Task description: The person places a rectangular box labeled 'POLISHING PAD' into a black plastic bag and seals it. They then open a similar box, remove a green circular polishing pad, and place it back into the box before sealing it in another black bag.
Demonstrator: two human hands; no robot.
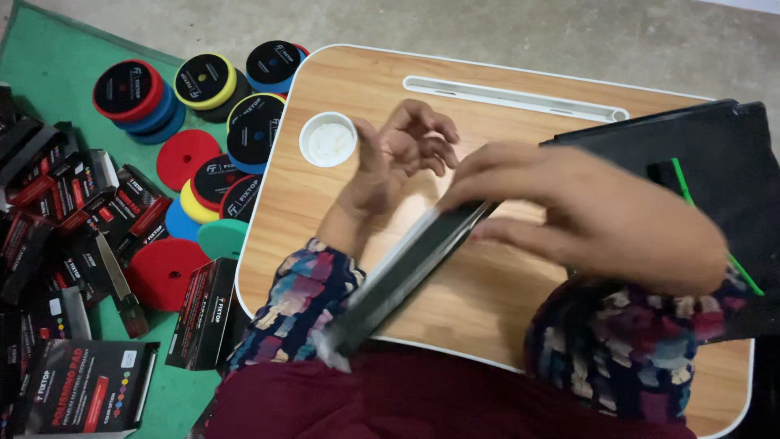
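Nearest to the camera, a long dark flat box (410, 272) is lying slantwise over the near edge of the bench (487, 301), its long axis running from the near left up toward the middle. The right hand (593, 215) is pinching its far end, fingers (487, 175) closing narrowly on it. The left hand (402, 158) is hovering just beyond the box, palm up, fingers loosely curled, holding nothing. A white round lid (328, 139) is sitting near the far left corner.
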